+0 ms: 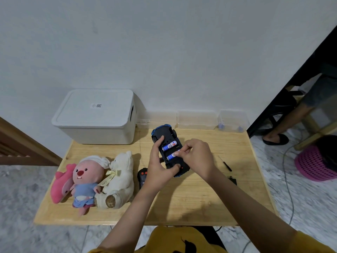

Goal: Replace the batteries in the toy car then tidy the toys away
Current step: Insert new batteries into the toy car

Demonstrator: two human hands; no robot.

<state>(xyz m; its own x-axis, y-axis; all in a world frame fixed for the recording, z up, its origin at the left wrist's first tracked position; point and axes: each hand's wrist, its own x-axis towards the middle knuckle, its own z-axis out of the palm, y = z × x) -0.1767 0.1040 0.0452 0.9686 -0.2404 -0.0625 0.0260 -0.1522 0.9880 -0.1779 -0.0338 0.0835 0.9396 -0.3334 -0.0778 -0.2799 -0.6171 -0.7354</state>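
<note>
The toy car (168, 148) lies upside down near the middle of the wooden bench (200, 198), its battery bay open with two blue batteries (170, 146) showing side by side; the left hand (158, 165) clasps the car from its left flank, its fingers (159, 141) curled over the far edge and the thumb pressed against the near end; the right hand (197, 157) is bunched over the bay, fingertips pinched down on the nearer battery (172, 155), touching it; whether that battery is fully seated I cannot tell. Just beside the left wrist lies a black remote control (143, 177) with red buttons; further out on that side sit three soft toys, a white bear (121, 179), a pink-faced plush in blue (85, 181) and a pink plush (61, 187). Beyond the left fingers stands a lidded white storage box (96, 117); well off to the right of the right hand lie a small screwdriver (226, 164) and a dark cover piece (233, 180); clear plastic containers (197, 119) line the wall beyond both hands.
</note>
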